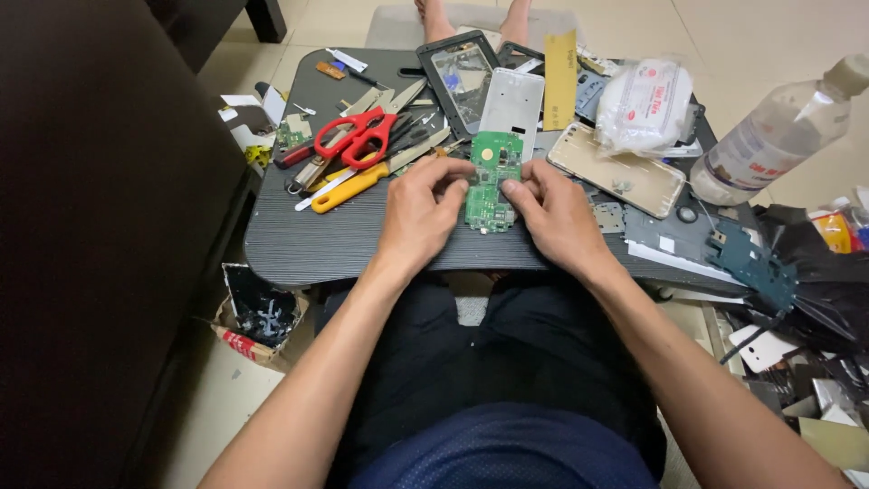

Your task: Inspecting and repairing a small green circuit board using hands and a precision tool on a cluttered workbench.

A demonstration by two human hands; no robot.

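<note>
A green circuit board (493,177) lies on the small dark table (299,240), lengthwise away from me. My left hand (421,213) grips its left edge with fingertips on the board. My right hand (557,217) pinches the right edge with thumb and forefinger. Both hands rest on the tabletop near its front edge, above my lap.
Red scissors (358,136), a yellow-handled tool (348,188), a silver phone frame (512,101), a black phone frame (460,77), a gold phone back (615,169), a white packet (644,104) crowd the table. A clear bottle (778,131) stands right. A cardboard box (258,317) sits on the floor left.
</note>
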